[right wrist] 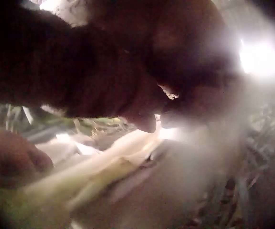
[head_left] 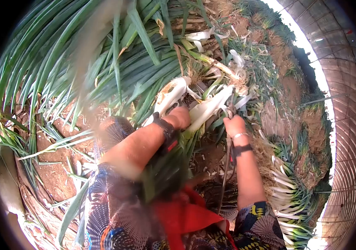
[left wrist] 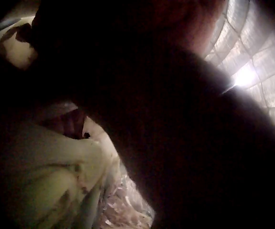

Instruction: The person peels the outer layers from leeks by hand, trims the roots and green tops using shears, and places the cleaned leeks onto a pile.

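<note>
In the head view, a thick white bunch of green onions (head_left: 211,109) lies slanted between the two hands, root ends up and to the right. My left hand (head_left: 180,116) grips it from the left side, fingers mostly hidden behind the stalks. At the root end, my right hand (head_left: 235,127) has its fingers curled in a pinch; the right wrist view shows the fingertips right at the white stalk (right wrist: 132,143). A brown strand (head_left: 225,166) hangs down below that hand. Another white bunch (head_left: 171,95) lies just beyond my left hand. The left wrist view is mostly dark.
Long green leaves (head_left: 61,54) of a large heap spread across the upper left. Trimmed scraps and roots (head_left: 244,83) litter the soil behind the hands. A row of white-stemmed onions (head_left: 284,187) lies at the right, before a curved plastic tunnel wall (head_left: 349,125).
</note>
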`<state>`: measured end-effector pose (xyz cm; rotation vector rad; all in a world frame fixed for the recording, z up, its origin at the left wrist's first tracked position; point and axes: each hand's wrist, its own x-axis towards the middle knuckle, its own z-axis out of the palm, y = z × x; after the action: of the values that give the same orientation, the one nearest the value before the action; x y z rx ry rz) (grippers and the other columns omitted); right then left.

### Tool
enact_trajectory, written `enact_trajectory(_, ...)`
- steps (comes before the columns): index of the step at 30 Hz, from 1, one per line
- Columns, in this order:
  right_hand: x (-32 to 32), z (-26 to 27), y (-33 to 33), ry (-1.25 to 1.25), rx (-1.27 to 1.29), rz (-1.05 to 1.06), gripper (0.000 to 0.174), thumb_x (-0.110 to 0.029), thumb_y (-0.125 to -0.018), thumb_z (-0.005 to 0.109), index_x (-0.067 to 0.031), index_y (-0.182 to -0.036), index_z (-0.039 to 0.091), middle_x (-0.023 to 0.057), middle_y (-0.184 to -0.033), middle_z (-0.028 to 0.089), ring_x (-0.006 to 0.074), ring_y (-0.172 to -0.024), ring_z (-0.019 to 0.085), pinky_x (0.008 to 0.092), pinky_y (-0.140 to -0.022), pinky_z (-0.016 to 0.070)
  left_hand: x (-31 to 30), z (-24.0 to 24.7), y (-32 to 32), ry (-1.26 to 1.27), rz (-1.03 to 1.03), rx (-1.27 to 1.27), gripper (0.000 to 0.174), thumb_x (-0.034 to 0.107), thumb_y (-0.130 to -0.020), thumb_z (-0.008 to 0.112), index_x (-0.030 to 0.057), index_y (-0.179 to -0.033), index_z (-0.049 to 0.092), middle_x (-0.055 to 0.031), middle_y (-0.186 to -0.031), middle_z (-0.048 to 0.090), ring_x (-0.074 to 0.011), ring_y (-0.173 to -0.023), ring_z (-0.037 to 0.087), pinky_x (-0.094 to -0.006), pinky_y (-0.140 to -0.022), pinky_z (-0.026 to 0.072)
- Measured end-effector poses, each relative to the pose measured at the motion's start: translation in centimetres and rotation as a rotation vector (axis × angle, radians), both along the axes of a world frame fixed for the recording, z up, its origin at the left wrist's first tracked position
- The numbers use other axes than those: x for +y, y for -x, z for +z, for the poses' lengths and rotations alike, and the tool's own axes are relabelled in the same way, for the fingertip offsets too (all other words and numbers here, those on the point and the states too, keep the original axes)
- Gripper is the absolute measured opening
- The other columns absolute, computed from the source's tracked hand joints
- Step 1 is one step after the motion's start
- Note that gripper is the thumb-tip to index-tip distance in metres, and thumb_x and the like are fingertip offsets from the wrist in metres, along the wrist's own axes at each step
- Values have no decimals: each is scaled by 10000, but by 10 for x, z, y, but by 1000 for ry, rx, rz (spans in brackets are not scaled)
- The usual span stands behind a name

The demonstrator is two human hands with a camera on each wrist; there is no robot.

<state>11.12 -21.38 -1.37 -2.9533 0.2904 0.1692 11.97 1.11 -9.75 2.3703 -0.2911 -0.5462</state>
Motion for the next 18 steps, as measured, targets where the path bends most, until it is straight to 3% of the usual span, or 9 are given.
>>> enact_trajectory(3, 12, 24, 48, -31, 72, 78, 401, -325, -801, 650, 31, -981, 617, 260, -922, 649, 410, -874, 634, 463, -783, 505, 1, 2, 2, 53, 39, -6, 268, 109, -746, 578, -34, -957, 661, -243, -1014, 654, -362, -982, 633, -406, -832, 509)
enact_trajectory(5, 8, 19, 86, -135, 32, 254, 378, -302, -807, 652, 12, -1013, 610, 247, -934, 652, 411, -879, 632, 471, -789, 500, 8, 8, -2, 36, -1, 5, 284, 114, -749, 589, -34, -983, 654, -244, -1031, 650, -366, -988, 631, -409, -837, 507)
enact_trajectory(8, 20, 22, 68, -105, 102, 177, 361, -302, -817, 645, -7, -1023, 614, 240, -944, 653, 415, -886, 628, 481, -797, 496, 2, 6, -4, -16, -14, 40, 296, 113, -747, 596, -33, -1000, 650, -242, -1051, 646, -369, -992, 629, -412, -843, 504)
enact_trajectory(11, 8, 2, 4, 13, 52, 12, 401, -326, -823, 634, 44, -976, 618, 259, -937, 647, 412, -901, 626, 477, -793, 499, 2, 5, -6, -134, -179, -51, 291, 108, -744, 591, -27, -993, 657, -241, -1057, 645, -367, -987, 631, -414, -845, 504)
enact_trajectory(13, 4, 9, 14, -8, 87, 22, 441, -335, -825, 631, 62, -1014, 602, 261, -946, 646, 406, -902, 630, 475, -788, 500, 5, 8, 1, -11, 28, -28, 281, 97, -743, 581, -42, -969, 672, -250, -1031, 648, -353, -1004, 630, -404, -850, 507)
enact_trajectory(14, -2, 13, 28, -2, 112, 31, 461, -339, -826, 629, 71, -1033, 595, 262, -951, 645, 403, -902, 631, 475, -786, 501, 2, 8, 2, 67, 134, -9, 278, 92, -742, 575, -50, -957, 679, -255, -1018, 650, -346, -1012, 630, -400, -852, 508)
enact_trajectory(17, 27, 55, 125, -261, 149, 261, 364, -229, -834, 623, -67, -1156, 573, 231, -961, 638, 416, -882, 619, 452, -793, 498, 7, -3, -6, 23, -40, -3, 294, 147, -754, 585, -27, -976, 668, -239, -1022, 655, -352, -986, 634, -418, -840, 502)
enact_trajectory(18, 24, 54, 147, -237, 156, 315, 344, -236, -837, 607, -35, -1113, 568, 243, -934, 629, 421, -862, 614, 450, -777, 491, 5, -17, -9, 55, -9, -31, 311, 166, -757, 587, -33, -984, 662, -240, -1006, 658, -350, -987, 633, -415, -836, 502)
